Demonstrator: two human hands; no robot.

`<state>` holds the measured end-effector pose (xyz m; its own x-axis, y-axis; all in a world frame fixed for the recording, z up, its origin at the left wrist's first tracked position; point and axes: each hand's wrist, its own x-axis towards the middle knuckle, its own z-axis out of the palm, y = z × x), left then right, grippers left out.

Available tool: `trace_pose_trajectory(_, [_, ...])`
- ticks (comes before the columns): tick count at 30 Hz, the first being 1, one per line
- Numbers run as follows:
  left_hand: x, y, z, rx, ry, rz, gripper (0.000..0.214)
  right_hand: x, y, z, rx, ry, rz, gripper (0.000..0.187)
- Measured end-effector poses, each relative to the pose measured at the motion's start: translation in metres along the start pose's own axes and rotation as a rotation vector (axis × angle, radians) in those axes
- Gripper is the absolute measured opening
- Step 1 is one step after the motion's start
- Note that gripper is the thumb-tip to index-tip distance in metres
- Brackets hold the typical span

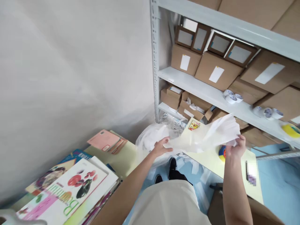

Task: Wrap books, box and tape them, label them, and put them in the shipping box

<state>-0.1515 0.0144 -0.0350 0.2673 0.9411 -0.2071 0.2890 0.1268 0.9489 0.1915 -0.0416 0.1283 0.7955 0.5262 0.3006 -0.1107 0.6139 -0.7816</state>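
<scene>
My left hand (161, 147) and my right hand (235, 147) hold a thin white translucent bag (208, 134) stretched between them in mid-air, the left pinching one end, the right gripping the crumpled other end. Below the bag lies a pale yellow table (211, 159) bearing a colourful sticker (194, 125) and a round yellow-blue object (221, 152). A white plastic bag of scraps (152, 137) sits on the floor just beyond my left hand. My black shoes (172, 164) show below.
A grey metal shelf rack (206, 90) holds several cardboard boxes (214, 73) and tape rolls (232, 97). At lower left a stack of colourful books (70, 190) and pink envelopes (105, 140) lie on a table. Paper scraps litter the blue floor (278, 181).
</scene>
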Motion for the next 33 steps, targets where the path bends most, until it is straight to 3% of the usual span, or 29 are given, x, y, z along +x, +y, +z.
trace_pose_trajectory(2, [0.004,0.010,0.008,0.110,-0.219,0.087,0.047,0.004,-0.009,-0.034,-0.026,0.140,0.018,0.017])
trace_pose_trajectory(4, [0.011,0.022,0.012,0.191,-0.330,0.162,0.029,0.005,-0.017,-0.065,-0.058,0.264,0.053,0.019])
trace_pose_trajectory(7, [0.031,0.047,0.009,0.252,-0.345,0.239,0.034,0.004,-0.025,-0.103,-0.110,0.411,0.104,0.019])
trace_pose_trajectory(9, [0.047,0.067,0.004,0.310,-0.296,0.267,0.035,0.005,-0.025,-0.120,-0.177,0.438,0.162,0.020])
trace_pose_trajectory(12, [0.066,0.102,-0.002,0.462,-0.228,0.290,0.031,0.011,-0.021,-0.134,-0.276,0.427,0.217,0.023])
trace_pose_trajectory(16, [0.081,0.144,0.000,0.817,-0.339,0.235,0.050,0.029,-0.011,-0.146,-0.314,0.418,0.260,0.028])
trace_pose_trajectory(18, [0.089,0.153,0.005,0.993,-0.385,0.217,0.061,0.037,-0.004,-0.156,-0.331,0.426,0.298,0.030])
trace_pose_trajectory(21, [0.103,0.150,0.014,1.147,-0.406,0.188,0.058,0.042,0.009,-0.176,-0.404,0.441,0.359,0.029])
trace_pose_trajectory(24, [0.117,0.139,0.024,1.212,-0.280,0.060,0.040,0.032,0.031,-0.194,-0.520,0.360,0.477,0.026])
trace_pose_trajectory(27, [0.125,0.134,0.042,1.255,0.029,-0.043,0.032,0.012,0.057,-0.208,-0.649,0.273,0.622,0.023])
trace_pose_trajectory(30, [0.127,0.133,0.075,1.177,0.412,0.055,0.045,-0.010,0.083,-0.218,-0.670,0.302,0.723,0.022])
trace_pose_trajectory(33, [0.134,0.126,0.117,0.982,0.634,0.109,0.058,-0.030,0.104,-0.229,-0.585,0.381,0.847,0.022])
